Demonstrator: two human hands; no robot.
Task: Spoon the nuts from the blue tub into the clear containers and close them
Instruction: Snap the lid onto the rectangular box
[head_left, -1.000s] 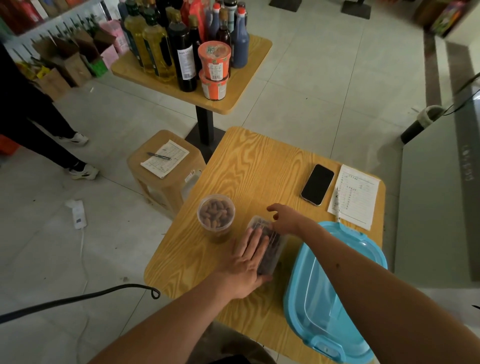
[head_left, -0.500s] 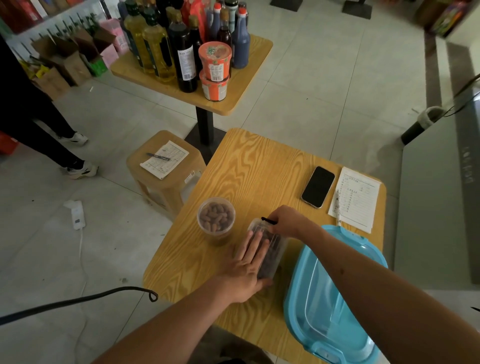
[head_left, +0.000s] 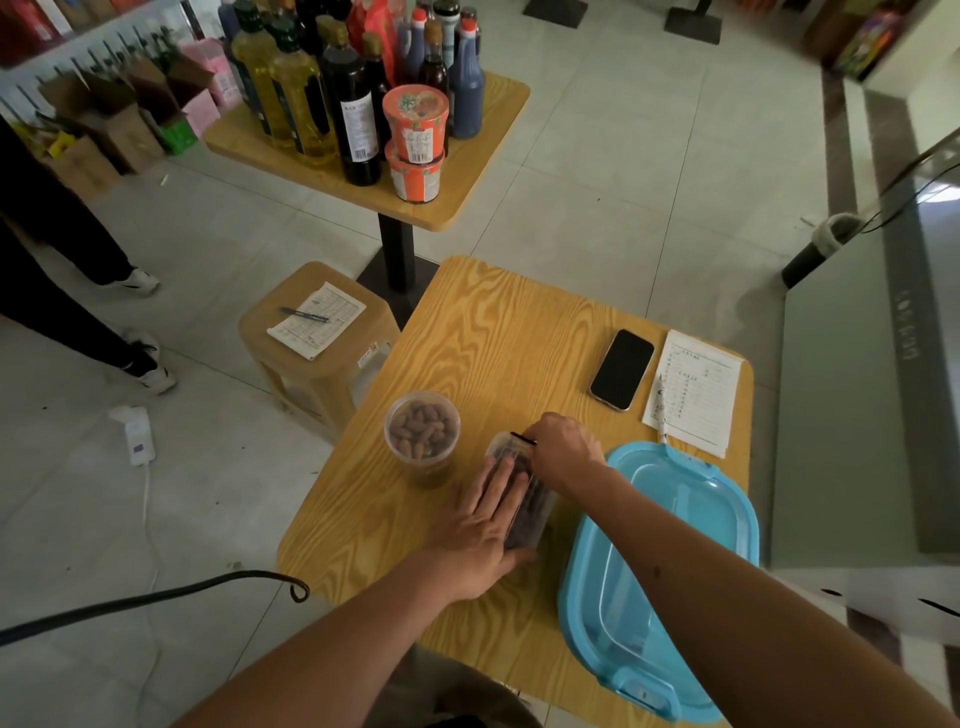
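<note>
On the wooden table (head_left: 498, 332), two clear containers: left hand (head_left: 480, 530) flat on one (head_left: 524, 499), right hand (head_left: 561, 449) pinching its far end.

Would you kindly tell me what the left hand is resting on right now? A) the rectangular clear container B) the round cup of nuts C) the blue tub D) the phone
A: the left hand lies flat, fingers straight, on the rectangular clear container beside the blue tub.

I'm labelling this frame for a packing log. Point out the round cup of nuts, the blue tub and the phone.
round cup of nuts (head_left: 422, 430): head view, on the nuts at its top.
blue tub (head_left: 732, 493): head view, on its lid's far rim.
phone (head_left: 622, 369): head view, middle of the dark screen.
</note>
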